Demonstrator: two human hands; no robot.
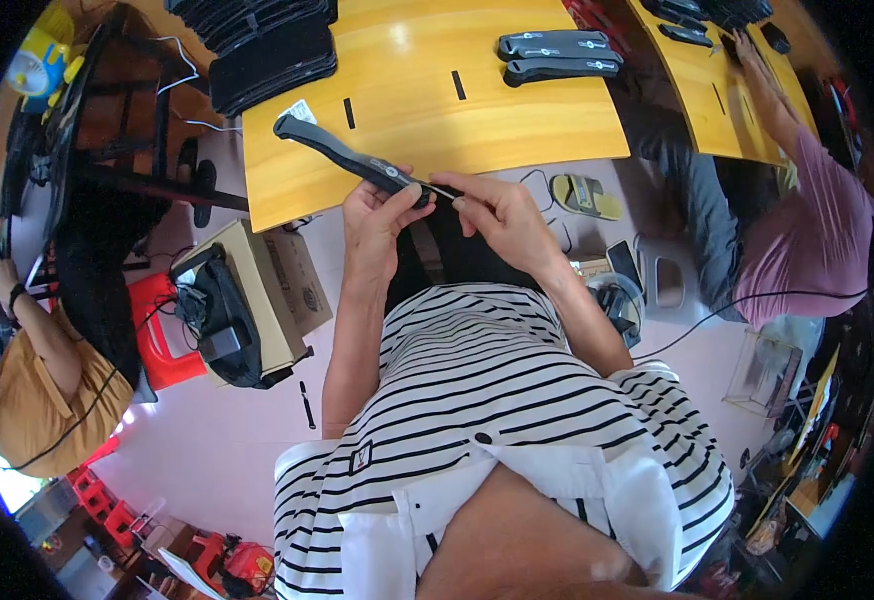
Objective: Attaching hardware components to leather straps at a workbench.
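Observation:
A dark grey padded strap (342, 152) with a pale printed mark reaches from the table's near edge towards my body. My left hand (375, 222) is closed round its near end, the thumb pressed on top. Close beside it, my right hand (502, 215) pinches something thin and dark at the strap's tip; my fingers cover most of it, and I cannot make out what it is. By the strap's far end a white label (301, 112) lies on the yellow table (417, 135).
Black flat pieces (272, 72) are stacked at the table's far left, folded grey straps (562, 57) at its far right. A cardboard box (257, 300) with a black bag stands at left. One person (57, 390) sits left, another (807, 225) works at a table right.

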